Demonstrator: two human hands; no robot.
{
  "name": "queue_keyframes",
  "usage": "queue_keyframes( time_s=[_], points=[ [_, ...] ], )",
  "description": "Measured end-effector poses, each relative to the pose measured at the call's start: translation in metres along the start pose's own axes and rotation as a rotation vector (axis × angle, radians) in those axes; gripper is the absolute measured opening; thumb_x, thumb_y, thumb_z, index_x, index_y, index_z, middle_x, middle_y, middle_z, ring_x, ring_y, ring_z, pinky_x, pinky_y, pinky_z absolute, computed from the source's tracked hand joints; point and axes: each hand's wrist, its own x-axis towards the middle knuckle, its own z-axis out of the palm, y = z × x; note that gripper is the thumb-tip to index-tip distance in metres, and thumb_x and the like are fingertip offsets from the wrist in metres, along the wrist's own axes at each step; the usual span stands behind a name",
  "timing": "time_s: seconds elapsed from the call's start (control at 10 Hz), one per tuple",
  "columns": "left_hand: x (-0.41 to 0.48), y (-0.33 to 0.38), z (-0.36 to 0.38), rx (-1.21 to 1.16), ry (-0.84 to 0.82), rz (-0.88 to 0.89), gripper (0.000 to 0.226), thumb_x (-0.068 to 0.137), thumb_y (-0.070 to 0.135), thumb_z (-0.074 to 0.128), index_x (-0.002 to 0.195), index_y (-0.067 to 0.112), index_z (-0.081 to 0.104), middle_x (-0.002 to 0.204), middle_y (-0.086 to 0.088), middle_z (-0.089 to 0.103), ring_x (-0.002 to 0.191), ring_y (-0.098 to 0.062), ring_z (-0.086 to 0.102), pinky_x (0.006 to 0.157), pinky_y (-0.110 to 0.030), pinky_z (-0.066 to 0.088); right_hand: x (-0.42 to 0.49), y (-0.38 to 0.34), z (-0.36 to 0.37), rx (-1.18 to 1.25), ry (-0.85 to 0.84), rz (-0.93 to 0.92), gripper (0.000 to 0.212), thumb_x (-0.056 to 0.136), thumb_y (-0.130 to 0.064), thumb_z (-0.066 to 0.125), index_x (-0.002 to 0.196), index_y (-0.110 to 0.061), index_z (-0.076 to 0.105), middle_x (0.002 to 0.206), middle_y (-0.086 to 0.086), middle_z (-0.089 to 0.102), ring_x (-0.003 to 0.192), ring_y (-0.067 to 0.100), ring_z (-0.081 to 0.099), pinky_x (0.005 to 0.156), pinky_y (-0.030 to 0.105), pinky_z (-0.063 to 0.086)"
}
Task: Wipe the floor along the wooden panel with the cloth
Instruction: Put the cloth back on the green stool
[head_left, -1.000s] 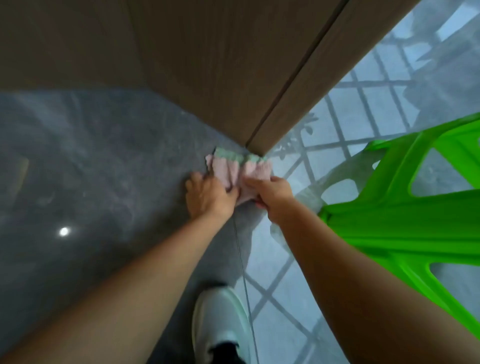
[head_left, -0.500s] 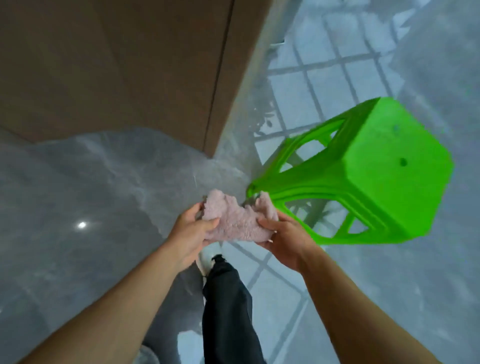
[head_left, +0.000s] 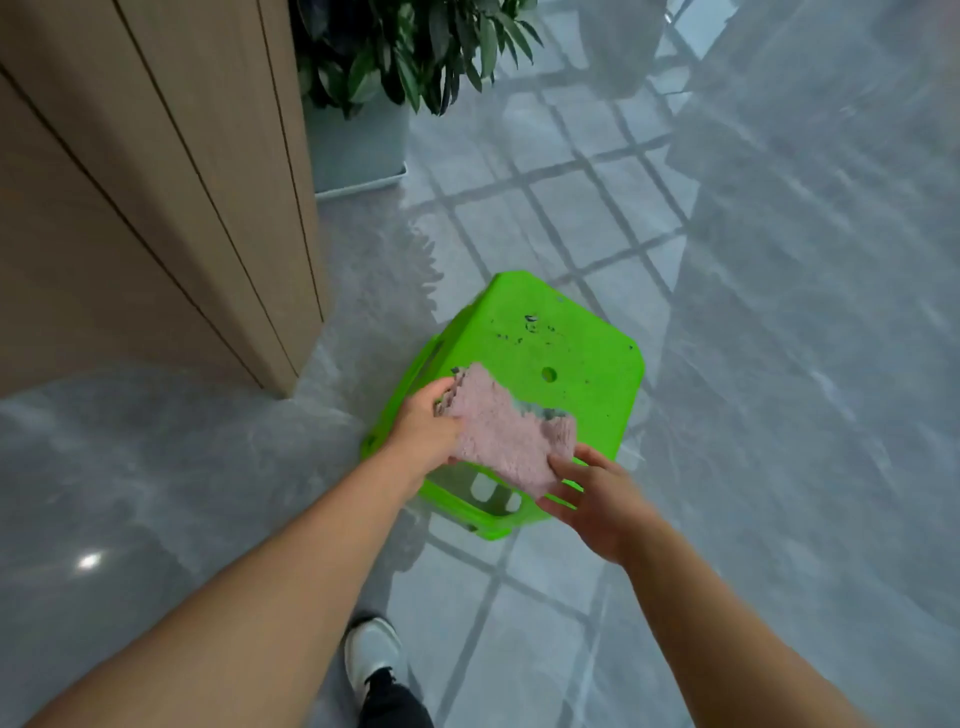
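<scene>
A pink fluffy cloth (head_left: 506, 436) is held up in the air above a green stool, well off the floor. My left hand (head_left: 423, 431) grips its left edge. My right hand (head_left: 592, 499) pinches its lower right corner from below. The wooden panel (head_left: 156, 197) stands at the left, its corner meeting the grey glossy floor (head_left: 156, 467) at about the frame's middle height. Both hands are to the right of that corner and apart from the panel.
A bright green plastic stool (head_left: 545, 358) stands on the floor right under the cloth. A potted plant (head_left: 395, 57) in a pale planter sits behind the panel's end. My white shoe (head_left: 374, 660) shows at the bottom. Open tiled floor spreads to the right.
The cloth has left the floor at the panel's corner and been lifted up with both hands. The view has risen and swung right, over the green stool.
</scene>
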Motion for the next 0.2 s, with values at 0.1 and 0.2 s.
queue_keyframes(
  time_s=[0.1,0.2],
  points=[
    [0.0264,-0.0013,0.0216,0.007,0.037,0.014,0.057,0.088,-0.012,0.046,0.14,0.011,0.051,0.115,-0.008,0.061,0.095,-0.022,0.06,0.068,-0.033,0.055,0.0234,-0.0049,-0.0128,0.081,0.053,-0.025,0.032,0.088,0.004,0.056,0.106,-0.022,0.058,0.086,0.006,0.068,0.076,0.026,0.062,0.075,0.04,0.051],
    [0.0297,-0.0101,0.0139,0.055,0.105,-0.013,0.062,0.087,-0.011,0.047,0.144,0.015,0.045,0.133,-0.006,0.053,0.102,-0.023,0.063,0.073,-0.033,0.063,0.0316,0.0013,-0.011,-0.021,0.157,-0.055,0.034,0.09,-0.003,0.055,0.115,-0.026,0.059,0.09,0.005,0.066,0.085,0.026,0.059,0.073,0.036,0.046]
  ],
)
